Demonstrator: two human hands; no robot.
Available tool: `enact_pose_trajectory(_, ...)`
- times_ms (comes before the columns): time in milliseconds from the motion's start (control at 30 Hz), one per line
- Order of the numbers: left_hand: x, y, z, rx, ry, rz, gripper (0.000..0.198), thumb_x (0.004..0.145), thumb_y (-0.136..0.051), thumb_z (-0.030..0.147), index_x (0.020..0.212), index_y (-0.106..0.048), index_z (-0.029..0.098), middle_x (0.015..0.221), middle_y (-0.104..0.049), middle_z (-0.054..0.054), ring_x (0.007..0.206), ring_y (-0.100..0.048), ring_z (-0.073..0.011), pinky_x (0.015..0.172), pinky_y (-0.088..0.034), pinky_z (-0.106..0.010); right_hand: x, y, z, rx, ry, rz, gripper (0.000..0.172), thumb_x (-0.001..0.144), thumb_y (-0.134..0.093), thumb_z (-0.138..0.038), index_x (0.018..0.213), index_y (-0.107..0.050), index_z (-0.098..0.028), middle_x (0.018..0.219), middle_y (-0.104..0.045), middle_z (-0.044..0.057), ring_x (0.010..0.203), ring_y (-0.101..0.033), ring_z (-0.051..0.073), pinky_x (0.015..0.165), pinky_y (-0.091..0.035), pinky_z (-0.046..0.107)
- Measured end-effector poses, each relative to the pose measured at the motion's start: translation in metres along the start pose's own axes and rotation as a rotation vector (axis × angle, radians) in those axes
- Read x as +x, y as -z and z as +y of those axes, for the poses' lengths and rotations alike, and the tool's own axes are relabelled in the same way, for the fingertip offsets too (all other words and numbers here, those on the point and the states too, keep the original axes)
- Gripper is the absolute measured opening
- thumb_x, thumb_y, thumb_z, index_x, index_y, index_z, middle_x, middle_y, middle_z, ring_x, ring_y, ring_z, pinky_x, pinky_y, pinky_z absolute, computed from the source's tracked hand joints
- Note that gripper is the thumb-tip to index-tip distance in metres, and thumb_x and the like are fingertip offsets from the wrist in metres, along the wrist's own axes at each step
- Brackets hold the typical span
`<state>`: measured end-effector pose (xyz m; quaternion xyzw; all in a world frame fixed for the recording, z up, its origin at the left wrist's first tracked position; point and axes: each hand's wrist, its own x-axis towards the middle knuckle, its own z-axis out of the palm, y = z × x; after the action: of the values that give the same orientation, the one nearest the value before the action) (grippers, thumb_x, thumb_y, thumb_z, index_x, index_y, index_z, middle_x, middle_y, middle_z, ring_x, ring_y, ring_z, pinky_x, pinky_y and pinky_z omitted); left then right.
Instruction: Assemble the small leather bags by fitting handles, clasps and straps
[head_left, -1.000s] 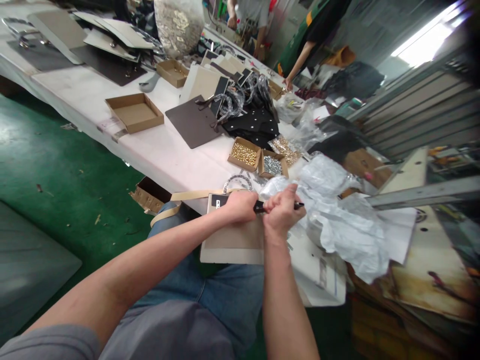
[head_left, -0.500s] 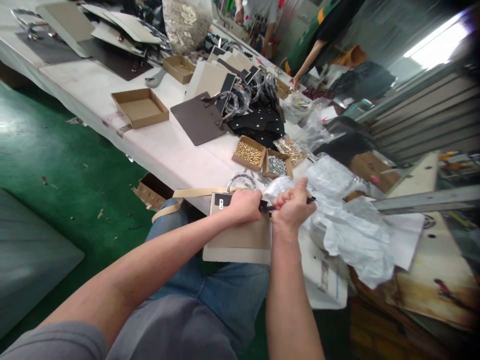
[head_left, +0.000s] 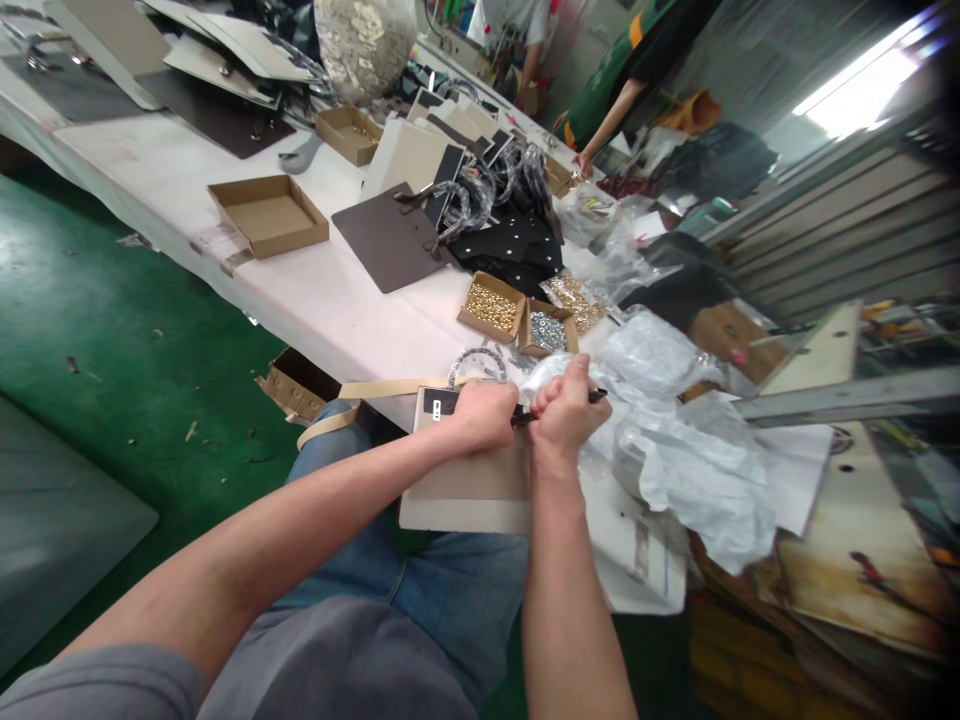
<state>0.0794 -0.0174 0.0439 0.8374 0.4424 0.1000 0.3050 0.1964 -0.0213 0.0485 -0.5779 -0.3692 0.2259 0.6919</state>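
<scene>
A beige bag panel [head_left: 469, 500] with a black top strip and small white label lies over my lap at the table edge. My left hand [head_left: 486, 415] is closed on its top edge, fingers curled out of sight. Close beside it, my right hand [head_left: 562, 412] makes a fist with the thumb raised around a dark, slim, rod-like tool [head_left: 598, 395]. One end of the tool sticks out past the fist, and the other points at the strip by my left hand. Its exact kind is unclear. Behind the panel stands a plastic-wrapped round handle [head_left: 478, 362].
Small boxes of gold fittings [head_left: 491, 305] and silver fittings [head_left: 547, 330] sit ahead. Crumpled white plastic [head_left: 697, 460] spreads at right. Dark brown panel [head_left: 390, 240], cardboard tray [head_left: 270, 215] and stacked bag pieces [head_left: 416, 155] lie farther off. A co-worker's arm [head_left: 611, 120] reaches in.
My right hand has come closer to my left hand with the tool, narrowing the gap between them. My left hand keeps its place on the panel. The view has shifted slightly.
</scene>
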Motion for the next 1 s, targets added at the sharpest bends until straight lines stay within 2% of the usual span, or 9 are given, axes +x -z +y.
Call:
enact_pose_trajectory(100,-0.001,0.001,0.001,0.002,0.015,0.004,0.032,0.09,-0.074,0.023,0.122,-0.075,0.018,0.119,-0.085,-0.014,0.118,-0.08,-0.035,0.104,-0.06,-0.042,0.002,0.0,-0.004,-0.001,-0.004,-0.011,0.074,0.101,-0.077,-0.074,0.06,-0.038,-0.027,0.048,-0.035,-0.009,0.037,-0.036,0.008,0.035,-0.029,0.026)
enact_pose_trajectory(233,-0.001,0.001,0.002,-0.004,0.029,0.0,0.036,0.088,-0.075,0.023,0.124,-0.075,0.02,0.124,-0.084,-0.013,0.121,-0.079,-0.035,0.103,-0.06,-0.041,0.006,0.013,-0.021,0.09,-0.099,-0.058,0.078,0.099,-0.078,-0.076,0.06,-0.031,-0.028,0.048,-0.028,-0.011,0.037,-0.026,0.006,0.034,-0.023,0.024)
enact_pose_trajectory(367,0.0,-0.001,0.003,-0.008,0.024,-0.003,0.034,0.089,-0.075,0.026,0.122,-0.075,0.02,0.124,-0.084,-0.014,0.12,-0.079,-0.0356,0.105,-0.059,-0.042,-0.004,0.027,-0.031,0.138,-0.011,-0.002,0.078,0.102,-0.077,-0.073,0.06,-0.03,-0.026,0.051,-0.025,-0.011,0.039,-0.025,0.006,0.035,-0.023,0.023)
enact_pose_trajectory(567,0.002,-0.003,0.002,0.009,0.025,0.014,0.034,0.09,-0.075,0.028,0.123,-0.074,0.019,0.122,-0.084,-0.015,0.12,-0.079,-0.0362,0.107,-0.059,-0.043,-0.016,0.022,-0.016,0.093,0.014,-0.014,0.076,0.104,-0.075,-0.073,0.06,-0.034,-0.027,0.05,-0.029,-0.01,0.038,-0.028,0.007,0.036,-0.027,0.024)
enact_pose_trajectory(767,0.004,-0.001,0.005,0.047,0.011,-0.003,0.034,0.091,-0.074,0.027,0.123,-0.074,0.018,0.122,-0.084,-0.016,0.118,-0.08,-0.037,0.103,-0.061,-0.044,-0.017,0.013,-0.006,0.03,0.024,0.046,0.072,0.104,-0.073,-0.073,0.061,-0.039,-0.026,0.05,-0.036,-0.008,0.039,-0.036,0.008,0.038,-0.031,0.024)
enact_pose_trajectory(833,0.002,0.001,0.006,0.055,0.01,-0.012,0.036,0.091,-0.075,0.029,0.125,-0.074,0.018,0.124,-0.084,-0.015,0.118,-0.08,-0.0369,0.101,-0.061,-0.043,-0.009,0.014,-0.009,0.053,-0.042,0.038,0.073,0.101,-0.074,-0.077,0.062,-0.037,-0.027,0.049,-0.034,-0.009,0.039,-0.034,0.008,0.036,-0.029,0.024)
enact_pose_trajectory(900,-0.001,0.003,0.005,0.046,0.004,-0.012,0.043,0.091,-0.078,0.032,0.131,-0.073,0.019,0.128,-0.084,-0.014,0.121,-0.079,-0.0361,0.104,-0.06,-0.043,0.006,0.025,-0.014,0.087,-0.188,-0.056,0.076,0.095,-0.078,-0.081,0.063,-0.032,-0.029,0.049,-0.029,-0.011,0.039,-0.027,0.007,0.035,-0.025,0.023)
enact_pose_trajectory(1000,-0.006,0.004,0.001,0.013,-0.031,0.006,0.054,0.092,-0.082,0.037,0.143,-0.071,0.022,0.134,-0.084,-0.012,0.125,-0.078,-0.0342,0.107,-0.059,-0.042,0.037,0.073,-0.021,-0.003,-0.402,-0.256,0.078,0.087,-0.082,-0.085,0.066,-0.032,-0.03,0.052,-0.026,-0.014,0.041,-0.02,0.007,0.036,-0.019,0.024)
